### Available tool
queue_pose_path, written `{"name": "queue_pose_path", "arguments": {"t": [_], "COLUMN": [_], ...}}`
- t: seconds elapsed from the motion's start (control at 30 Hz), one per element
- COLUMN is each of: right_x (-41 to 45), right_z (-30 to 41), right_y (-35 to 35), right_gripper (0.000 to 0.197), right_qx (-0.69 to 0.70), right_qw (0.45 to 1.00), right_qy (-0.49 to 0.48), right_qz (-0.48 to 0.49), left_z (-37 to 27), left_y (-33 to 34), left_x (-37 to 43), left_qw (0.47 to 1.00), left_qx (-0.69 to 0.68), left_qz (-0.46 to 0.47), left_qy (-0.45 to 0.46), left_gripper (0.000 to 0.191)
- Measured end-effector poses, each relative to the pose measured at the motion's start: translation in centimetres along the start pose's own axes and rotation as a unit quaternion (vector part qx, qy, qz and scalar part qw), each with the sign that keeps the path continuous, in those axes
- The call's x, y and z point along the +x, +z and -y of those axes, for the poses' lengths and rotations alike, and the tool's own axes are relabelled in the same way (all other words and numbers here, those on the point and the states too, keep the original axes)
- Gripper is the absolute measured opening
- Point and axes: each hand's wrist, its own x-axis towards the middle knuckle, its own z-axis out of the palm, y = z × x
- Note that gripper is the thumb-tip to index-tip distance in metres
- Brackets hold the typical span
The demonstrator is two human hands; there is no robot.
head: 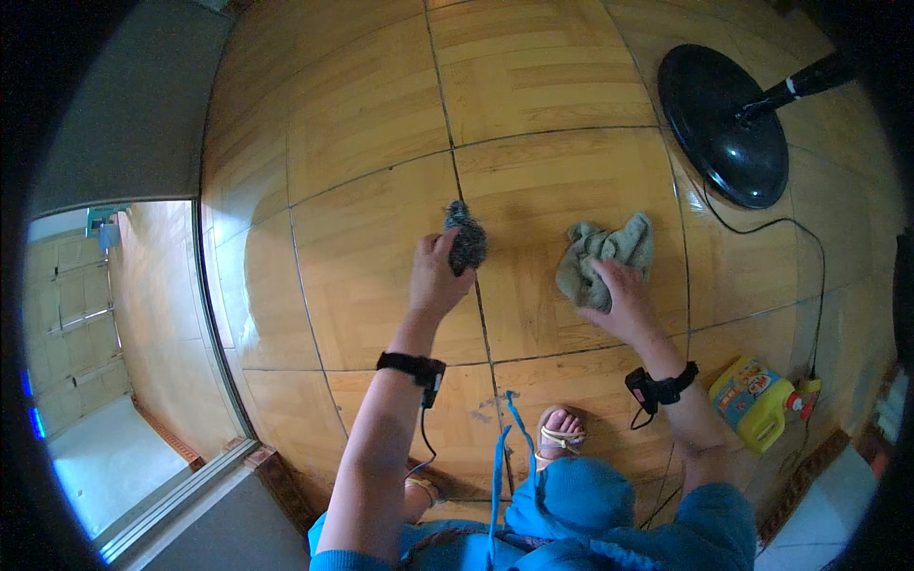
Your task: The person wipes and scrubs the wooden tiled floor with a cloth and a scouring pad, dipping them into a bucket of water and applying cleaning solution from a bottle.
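Note:
My left hand (441,277) grips a grey metal scouring pad (466,239) over a dark joint line of the tiled floor (378,285). To the right, a crumpled grey-green cloth (607,250) is bunched up on a tile. My right hand (623,300) has its thumb and fingers around the near side of this cloth. Both wrists wear black straps with small devices. Dark smudges (489,410) mark the floor in front of my sandalled foot (560,432).
A black round stand base (721,125) with a pole stands at the upper right, its cord (821,264) trailing along the floor. A yellow detergent bottle (757,403) lies beside my right forearm. A mirrored or glass panel (157,321) is at the left.

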Motion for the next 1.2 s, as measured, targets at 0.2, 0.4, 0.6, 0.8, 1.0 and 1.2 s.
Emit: {"name": "queue_pose_path", "arguments": {"t": [0.2, 0.4, 0.6, 0.8, 1.0, 1.2], "right_x": [2.5, 2.8, 2.2, 2.7, 2.3, 2.7], "right_z": [-5.8, -6.8, -7.2, -6.7, -7.6, -6.7], "right_y": [4.8, 5.6, 5.7, 5.3, 5.0, 5.2], "right_gripper": [0.033, 0.03, 0.028, 0.028, 0.026, 0.026], "right_qx": [-0.083, -0.013, -0.017, -0.017, -0.023, -0.033], "right_qw": [0.975, 0.976, 0.974, 0.974, 0.973, 0.974], "right_qy": [0.043, 0.038, 0.044, 0.043, 0.043, 0.046], "right_qz": [-0.202, -0.215, -0.223, -0.221, -0.225, -0.218], "left_z": [-2.2, -1.9, -1.3, 0.3, -2.2, -2.1], "left_y": [6.9, 6.9, 7.3, 6.5, 7.3, 4.6], "left_x": [1.5, 10.2, 8.4, 13.8, 10.5, 14.0], "left_qw": [0.97, 0.936, 0.927, 0.902, 0.773, 0.833], "left_qx": [0.223, 0.339, 0.35, 0.38, 0.563, 0.502], "left_qz": [0.044, 0.02, 0.064, 0.028, 0.165, 0.132], "left_qy": [0.083, 0.093, 0.123, 0.203, 0.239, 0.191], "left_gripper": [0.065, 0.059, 0.054, 0.044, 0.037, 0.045]}}
